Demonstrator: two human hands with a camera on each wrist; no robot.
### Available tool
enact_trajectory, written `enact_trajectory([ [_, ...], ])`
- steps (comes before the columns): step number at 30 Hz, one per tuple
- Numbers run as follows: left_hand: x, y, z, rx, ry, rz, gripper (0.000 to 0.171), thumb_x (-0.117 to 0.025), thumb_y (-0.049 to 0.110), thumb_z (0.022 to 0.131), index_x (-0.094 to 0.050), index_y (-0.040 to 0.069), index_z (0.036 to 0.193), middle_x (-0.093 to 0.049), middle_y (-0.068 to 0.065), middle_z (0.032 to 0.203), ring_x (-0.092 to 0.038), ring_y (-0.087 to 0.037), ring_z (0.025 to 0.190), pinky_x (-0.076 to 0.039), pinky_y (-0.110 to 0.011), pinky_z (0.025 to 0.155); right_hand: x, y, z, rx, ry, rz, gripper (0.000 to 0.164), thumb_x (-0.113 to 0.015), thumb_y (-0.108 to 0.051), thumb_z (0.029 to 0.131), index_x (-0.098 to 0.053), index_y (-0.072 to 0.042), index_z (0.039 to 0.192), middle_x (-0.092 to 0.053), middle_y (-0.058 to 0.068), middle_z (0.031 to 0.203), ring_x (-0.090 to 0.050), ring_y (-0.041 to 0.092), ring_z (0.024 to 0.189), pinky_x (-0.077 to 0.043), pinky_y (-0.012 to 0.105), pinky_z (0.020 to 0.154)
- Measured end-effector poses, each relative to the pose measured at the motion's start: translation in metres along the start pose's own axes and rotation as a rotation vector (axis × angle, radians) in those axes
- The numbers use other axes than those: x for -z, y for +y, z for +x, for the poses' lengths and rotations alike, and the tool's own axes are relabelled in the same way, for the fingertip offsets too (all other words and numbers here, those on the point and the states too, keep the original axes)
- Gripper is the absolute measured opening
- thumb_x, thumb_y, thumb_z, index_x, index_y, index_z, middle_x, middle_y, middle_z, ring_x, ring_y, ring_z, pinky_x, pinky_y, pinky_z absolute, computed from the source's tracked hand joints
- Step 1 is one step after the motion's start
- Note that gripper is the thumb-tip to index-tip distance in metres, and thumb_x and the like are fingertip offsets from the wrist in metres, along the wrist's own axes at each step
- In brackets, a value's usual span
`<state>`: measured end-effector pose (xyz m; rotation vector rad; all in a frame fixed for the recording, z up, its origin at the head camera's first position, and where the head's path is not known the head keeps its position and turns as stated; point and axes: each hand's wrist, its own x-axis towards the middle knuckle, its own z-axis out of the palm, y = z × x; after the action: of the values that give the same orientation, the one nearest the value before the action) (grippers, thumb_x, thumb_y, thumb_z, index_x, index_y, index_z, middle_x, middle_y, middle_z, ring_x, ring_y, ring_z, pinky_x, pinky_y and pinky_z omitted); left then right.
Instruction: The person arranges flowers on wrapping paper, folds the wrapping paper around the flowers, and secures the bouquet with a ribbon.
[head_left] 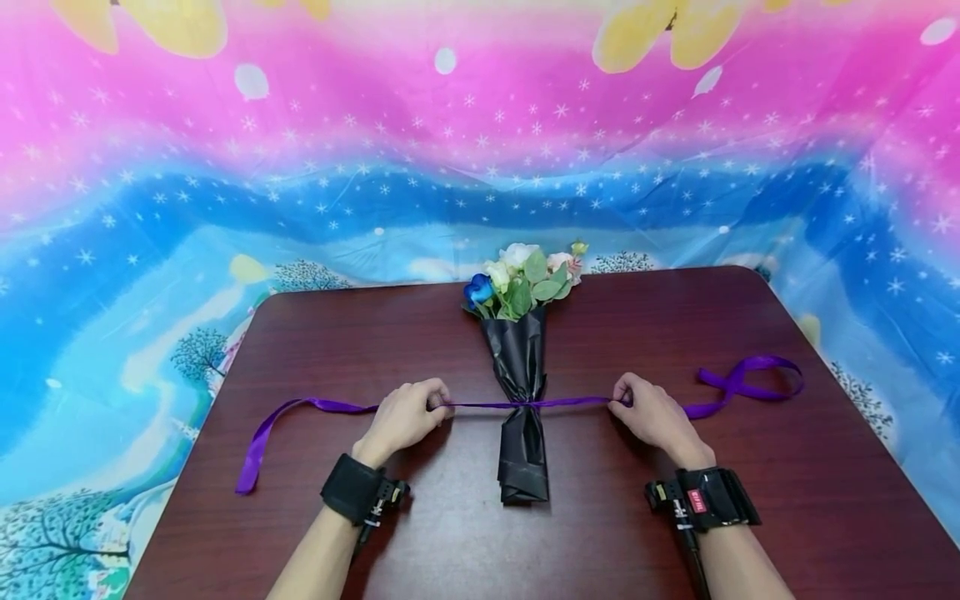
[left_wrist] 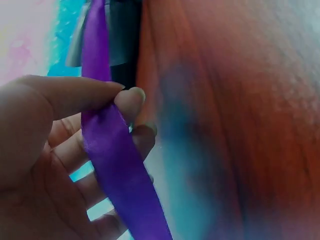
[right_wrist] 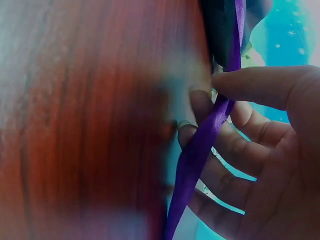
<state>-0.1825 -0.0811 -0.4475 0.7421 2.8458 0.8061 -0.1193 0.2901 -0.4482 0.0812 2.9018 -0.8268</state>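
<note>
A bouquet of white, blue and pale pink flowers (head_left: 517,279) lies on the table, its stems wrapped in black paper (head_left: 523,467). A purple ribbon (head_left: 480,405) crosses the wrap at its gathered waist and stretches taut to both sides. To the left of the bouquet, my left hand (head_left: 405,417) pinches the ribbon between thumb and index finger, as the left wrist view shows up close. My right hand (head_left: 656,417) pinches it likewise on the other side. One loose ribbon end trails left on the table; the other curls in a loop at the right.
The dark red wooden table (head_left: 337,333) has rounded far corners. Behind and beside it hangs a backdrop cloth (head_left: 420,158) in pink and blue with snowflakes and trees. Each wrist wears a black strap (head_left: 352,490) with a small camera.
</note>
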Motion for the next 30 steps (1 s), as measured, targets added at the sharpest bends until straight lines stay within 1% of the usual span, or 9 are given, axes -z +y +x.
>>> enact_trajectory([
  [4,0.009,-0.002,-0.004,0.038,-0.017,-0.086,0.014,-0.074,0.016,0.083,-0.065,0.017,0.095,-0.057,0.015,0.072,-0.05,-0.006,0.057,-0.041,-0.03,0.056,0.001,0.002,-0.001,-0.012,0.01,-0.008,0.017,-0.065,-0.02,0.089,-0.056,-0.009,0.098,-0.057,0.002,0.083,-0.049,0.016,0.064,-0.038,0.033,0.057],
  [8,0.015,-0.006,-0.008,-0.011,-0.071,-0.228,0.018,-0.067,0.013,0.088,-0.054,0.01,0.099,-0.057,0.008,0.073,-0.055,-0.011,0.06,-0.043,-0.031,0.059,0.003,0.006,-0.003,-0.007,-0.001,0.002,0.025,-0.065,-0.024,0.091,-0.061,-0.006,0.108,-0.06,0.002,0.086,-0.051,0.016,0.068,-0.039,0.033,0.059],
  [12,0.022,-0.009,-0.013,-0.085,-0.163,-0.433,0.02,-0.061,0.012,0.094,-0.041,0.009,0.092,-0.051,-0.001,0.069,-0.059,-0.024,0.061,-0.044,-0.03,0.059,0.01,0.011,-0.005,0.014,-0.043,0.027,0.019,-0.063,-0.027,0.093,-0.068,-0.009,0.098,-0.049,-0.003,0.069,-0.042,0.014,0.059,-0.032,0.03,0.054],
  [14,0.026,-0.009,-0.014,-0.109,-0.193,-0.492,0.022,-0.06,0.014,0.095,-0.039,0.01,0.089,-0.048,-0.003,0.067,-0.056,-0.025,0.058,-0.042,-0.029,0.054,0.014,0.012,-0.006,0.017,-0.065,0.052,0.019,-0.061,-0.027,0.094,-0.07,-0.01,0.092,-0.042,-0.005,0.064,-0.036,0.013,0.056,-0.029,0.029,0.052],
  [16,0.028,-0.01,-0.016,-0.111,-0.21,-0.543,0.023,-0.06,0.017,0.096,-0.039,0.011,0.089,-0.045,-0.003,0.066,-0.051,-0.023,0.055,-0.038,-0.027,0.051,0.018,0.014,-0.006,0.03,-0.082,0.085,0.021,-0.06,-0.027,0.095,-0.071,-0.011,0.087,-0.044,-0.005,0.064,-0.037,0.013,0.057,-0.03,0.028,0.053],
  [20,0.034,-0.01,-0.019,-0.102,-0.192,-0.647,0.024,-0.061,0.019,0.096,-0.04,0.009,0.093,-0.036,-0.002,0.065,-0.038,-0.016,0.052,-0.03,-0.027,0.049,0.025,0.016,-0.007,0.079,-0.113,0.186,0.027,-0.058,-0.027,0.096,-0.07,-0.007,0.084,-0.058,0.002,0.072,-0.047,0.017,0.065,-0.038,0.029,0.06],
  [24,0.038,-0.012,-0.018,-0.113,-0.168,-0.791,0.023,-0.059,0.013,0.096,-0.038,0.005,0.098,-0.029,-0.004,0.063,-0.03,-0.018,0.051,-0.025,-0.029,0.048,0.029,0.016,-0.011,0.081,-0.143,0.29,0.033,-0.057,-0.033,0.097,-0.069,-0.005,0.085,-0.06,0.007,0.078,-0.051,0.023,0.073,-0.039,0.031,0.064],
  [27,0.039,-0.013,-0.017,-0.136,-0.14,-0.866,0.022,-0.058,0.01,0.096,-0.037,0.004,0.102,-0.032,-0.008,0.061,-0.032,-0.021,0.051,-0.024,-0.03,0.047,0.032,0.016,-0.015,0.059,-0.168,0.368,0.038,-0.057,-0.039,0.096,-0.068,-0.003,0.088,-0.062,0.01,0.083,-0.052,0.027,0.076,-0.039,0.032,0.065],
  [30,0.039,-0.013,-0.016,-0.18,-0.096,-0.913,0.02,-0.055,0.007,0.097,-0.037,0.001,0.105,-0.038,-0.018,0.061,-0.039,-0.023,0.053,-0.027,-0.034,0.047,0.033,0.014,-0.018,0.025,-0.178,0.437,0.043,-0.057,-0.042,0.095,-0.066,-0.001,0.091,-0.063,0.011,0.086,-0.055,0.031,0.081,-0.042,0.037,0.068],
])
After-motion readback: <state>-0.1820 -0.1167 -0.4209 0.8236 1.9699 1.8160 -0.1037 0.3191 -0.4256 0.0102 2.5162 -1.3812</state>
